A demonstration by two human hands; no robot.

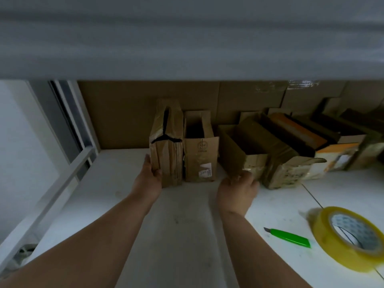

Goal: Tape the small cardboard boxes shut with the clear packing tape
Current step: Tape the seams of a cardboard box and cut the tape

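On the white desk [187,235], left hand [150,179] grips a taped box [166,146]; right hand [239,190] pinches an open box [245,146], likely fetching it; tape roll [345,235] lies beside the right hand.

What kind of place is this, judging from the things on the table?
Probably a packing or parcel workstation, not a home kitchen or office. A row of small used boxes stands on a white table, with a tape roll and a green cutter nearby.
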